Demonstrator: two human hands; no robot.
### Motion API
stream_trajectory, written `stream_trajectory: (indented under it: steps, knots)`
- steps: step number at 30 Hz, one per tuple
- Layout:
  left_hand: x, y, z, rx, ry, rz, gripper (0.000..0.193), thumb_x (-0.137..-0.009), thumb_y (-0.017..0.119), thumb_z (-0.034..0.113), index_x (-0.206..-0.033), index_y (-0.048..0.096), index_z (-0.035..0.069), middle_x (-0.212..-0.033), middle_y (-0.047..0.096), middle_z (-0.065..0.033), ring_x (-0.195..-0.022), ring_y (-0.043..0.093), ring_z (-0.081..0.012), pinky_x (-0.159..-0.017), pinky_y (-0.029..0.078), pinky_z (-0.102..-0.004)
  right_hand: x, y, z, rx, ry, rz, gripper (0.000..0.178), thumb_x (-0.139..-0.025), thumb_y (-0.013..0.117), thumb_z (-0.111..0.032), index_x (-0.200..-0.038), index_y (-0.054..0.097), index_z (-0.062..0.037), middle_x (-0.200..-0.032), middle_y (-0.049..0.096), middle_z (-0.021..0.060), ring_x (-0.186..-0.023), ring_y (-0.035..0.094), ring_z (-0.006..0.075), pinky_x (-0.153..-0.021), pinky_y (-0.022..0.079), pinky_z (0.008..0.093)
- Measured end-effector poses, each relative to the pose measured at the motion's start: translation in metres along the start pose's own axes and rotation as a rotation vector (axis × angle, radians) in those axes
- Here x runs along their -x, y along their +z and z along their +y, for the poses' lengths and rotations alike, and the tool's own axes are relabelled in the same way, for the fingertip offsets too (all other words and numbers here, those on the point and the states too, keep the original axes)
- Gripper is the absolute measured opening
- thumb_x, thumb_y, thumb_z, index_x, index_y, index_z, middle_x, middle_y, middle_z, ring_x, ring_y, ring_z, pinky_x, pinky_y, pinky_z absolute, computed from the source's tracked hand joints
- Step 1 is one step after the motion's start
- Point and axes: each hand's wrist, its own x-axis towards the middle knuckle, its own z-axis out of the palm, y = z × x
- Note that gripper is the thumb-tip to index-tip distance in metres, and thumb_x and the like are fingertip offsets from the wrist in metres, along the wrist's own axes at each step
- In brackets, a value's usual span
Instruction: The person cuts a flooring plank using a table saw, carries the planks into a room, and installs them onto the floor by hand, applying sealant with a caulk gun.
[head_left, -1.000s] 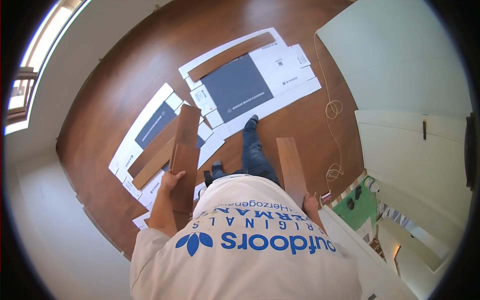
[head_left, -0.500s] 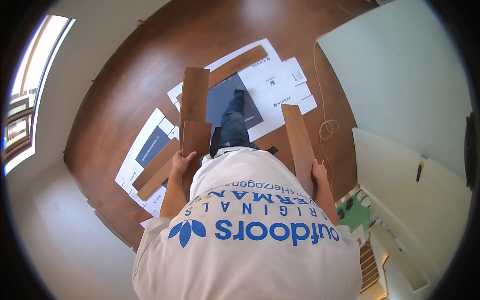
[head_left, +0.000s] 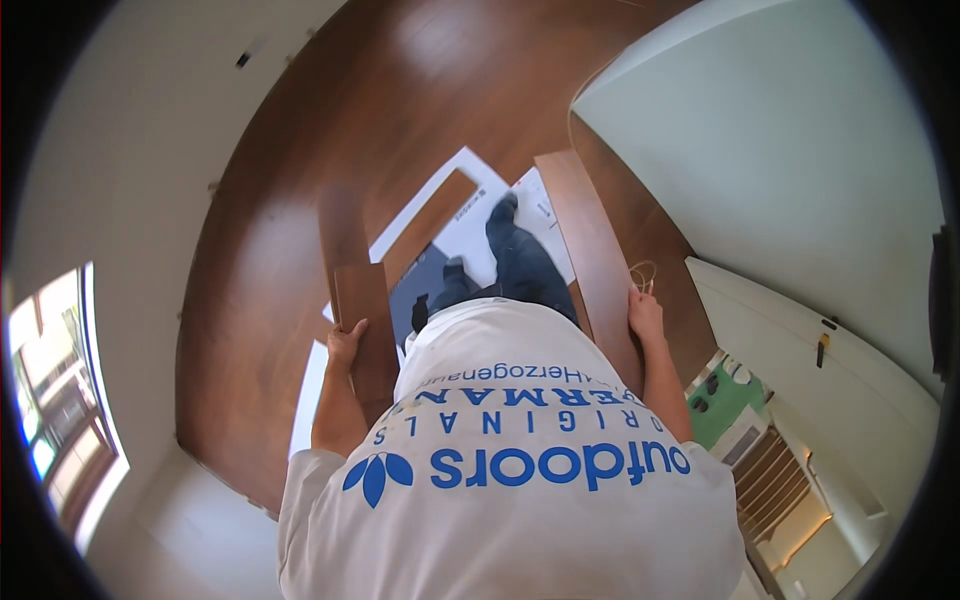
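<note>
Dark wooden flooring (head_left: pixel 290 250) fills the room, bounded by pale walls, with a window at the far left of the view. Flattened white cardboard packaging (head_left: pixel 455 215) lies open on that floor ahead of the person; a brown panel (head_left: pixel 430 228) rests on it, and a dark grey sheet (head_left: pixel 425 290) lies on its near part. Whether anything else is inside the packaging cannot be told.

Compared with the frame half a second earlier, the packaging now sits closer under the person's legs (head_left: pixel 515 265), and less of it is visible; the second spread of cardboard to the left of it has largely dropped out of view, with only a white strip (head_left: pixel 308 395) left near the person's left arm. Both boards have stayed in the hands.

Left hand (head_left: pixel 346 345): closed around the edge of a short brown board (head_left: pixel 365 320), held left of the packaging, its far end over the flooring.

Right hand (head_left: pixel 645 315): closed on the edge of a long brown board (head_left: pixel 590 250), held right of the packaging and running away from the person. A coiled cord (head_left: pixel 643 275) lies on the floor just beyond this hand.
</note>
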Motion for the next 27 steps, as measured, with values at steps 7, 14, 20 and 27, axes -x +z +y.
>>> stream_trajectory:
  steps: [7,14,20,27]
  knots:
    - [-0.063,-0.01,0.267,-0.138,0.12,0.075,0.079,-0.077,0.085,0.051,-0.125,0.066,-0.008,-0.119,0.071,-0.0244,-0.113,0.068,-0.0357,-0.101,0.053,-0.0417,-0.189,-0.118,-0.137,-0.111,-0.008,0.134,0.062,-0.105,0.04,-0.05,-0.097,0.07,0.0039,-0.101,0.067,0.0338,-0.103,0.063,0.0531,-0.093,0.049,0.0575]
    - [-0.133,-0.005,0.436,-0.185,0.035,0.078,0.071,-0.082,0.081,0.049,-0.124,0.067,-0.006,-0.114,0.073,-0.0231,-0.106,0.071,-0.0368,-0.096,0.056,-0.0409,-0.383,-0.16,-0.189,-0.04,-0.093,-0.153,0.07,-0.105,0.035,-0.055,-0.106,0.071,0.0045,-0.113,0.065,0.036,-0.11,0.062,0.052,-0.1,0.048,0.0555]
    - [-0.203,-0.029,0.659,-0.804,-0.107,-0.045,0.09,-0.085,0.062,0.073,-0.139,0.059,0.002,-0.128,0.066,-0.0261,-0.124,0.061,-0.0425,-0.105,0.049,-0.0497,-0.455,-0.216,-0.283,-0.489,0.223,-0.357,0.078,-0.104,0.044,-0.055,-0.144,0.044,0.0113,-0.163,0.029,0.0242,-0.143,0.043,0.0375,-0.114,0.037,0.043]
    - [-0.359,-0.054,0.845,-0.461,0.07,-0.14,0.087,-0.082,0.075,0.058,-0.135,0.057,-0.009,-0.129,0.065,-0.0282,-0.117,0.065,-0.0402,-0.098,0.053,-0.0421,-0.524,-0.296,-0.35,-0.841,0.432,-0.367,0.081,-0.106,0.04,-0.053,-0.153,0.025,0.0115,-0.168,0.011,0.0227,-0.157,0.006,0.0316,-0.126,0.015,0.0376]
